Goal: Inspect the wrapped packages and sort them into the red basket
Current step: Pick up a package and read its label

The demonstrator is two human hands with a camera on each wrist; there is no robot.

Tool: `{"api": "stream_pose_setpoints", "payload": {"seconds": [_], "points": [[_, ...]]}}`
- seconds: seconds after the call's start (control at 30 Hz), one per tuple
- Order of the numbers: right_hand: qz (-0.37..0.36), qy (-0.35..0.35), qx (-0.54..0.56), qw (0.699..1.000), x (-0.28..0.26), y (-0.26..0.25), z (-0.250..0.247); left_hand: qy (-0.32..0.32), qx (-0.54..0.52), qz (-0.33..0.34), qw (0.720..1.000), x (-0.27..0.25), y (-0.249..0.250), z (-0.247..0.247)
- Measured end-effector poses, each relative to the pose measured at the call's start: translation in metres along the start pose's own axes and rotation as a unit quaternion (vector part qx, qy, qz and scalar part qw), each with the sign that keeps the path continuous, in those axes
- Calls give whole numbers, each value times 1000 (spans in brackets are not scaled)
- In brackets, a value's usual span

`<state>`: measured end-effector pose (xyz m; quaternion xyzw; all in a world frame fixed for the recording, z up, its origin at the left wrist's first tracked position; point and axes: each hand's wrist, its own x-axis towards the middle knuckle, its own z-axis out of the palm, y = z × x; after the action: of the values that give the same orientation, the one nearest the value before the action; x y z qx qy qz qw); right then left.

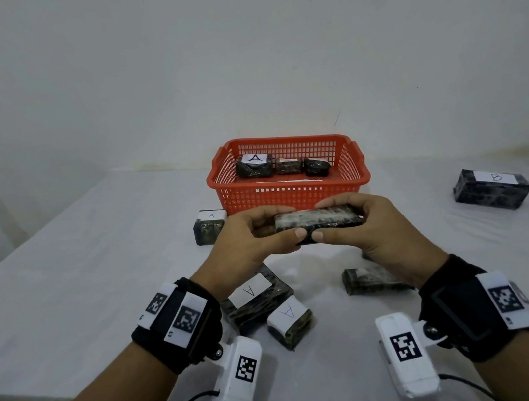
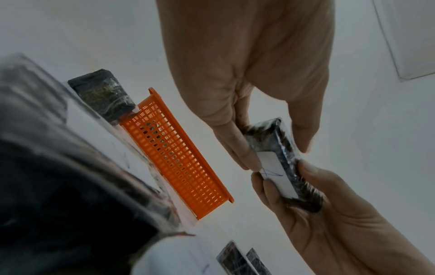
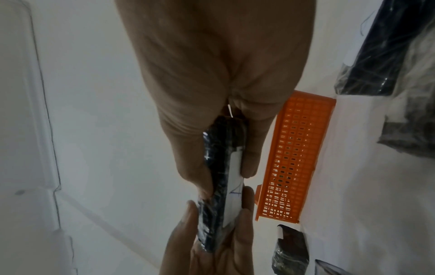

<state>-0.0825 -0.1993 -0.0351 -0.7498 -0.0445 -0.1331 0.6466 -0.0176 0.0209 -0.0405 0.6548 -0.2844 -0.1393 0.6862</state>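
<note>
Both hands hold one flat, dark wrapped package level above the table, just in front of the red basket. My left hand pinches its left end, thumb on the near edge. My right hand grips the right end the same way. In the head view the package's white label is hidden. The left wrist view shows that label on the underside with a blue handwritten mark. Inside the basket lie three dark packages, one labelled A.
Loose packages lie on the white table: an A-labelled one left of the basket, a flat A one and a small A one under my wrists, an unlabelled one, and a B-labelled one far right.
</note>
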Motion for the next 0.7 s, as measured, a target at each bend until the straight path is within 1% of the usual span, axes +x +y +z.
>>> {"api": "stream_pose_setpoints", "payload": {"seconds": [0.1, 0.2, 0.3, 0.4, 0.47, 0.53, 0.7], "points": [[11, -9, 3, 1000, 1, 1, 0, 4, 16, 3, 1000, -1, 0, -2], [25, -26, 32, 999, 2, 3, -2, 19, 4, -2, 1000, 0, -1, -4], [29, -27, 34, 999, 1, 4, -3, 15, -2, -6, 1000, -1, -2, -5], [37, -34, 34, 998, 0, 6, -4, 20, 35, 9, 999, -1, -2, -6], [63, -36, 85, 994, 1, 7, -2, 26, 57, 18, 998, -1, -3, -7], [84, -37, 123, 988, 1, 5, 0, 22, 55, 24, 998, 0, -5, -7], [75, -26, 100, 992, 0, 5, -2, 10, 35, 20, 999, -3, 0, -3]]}}
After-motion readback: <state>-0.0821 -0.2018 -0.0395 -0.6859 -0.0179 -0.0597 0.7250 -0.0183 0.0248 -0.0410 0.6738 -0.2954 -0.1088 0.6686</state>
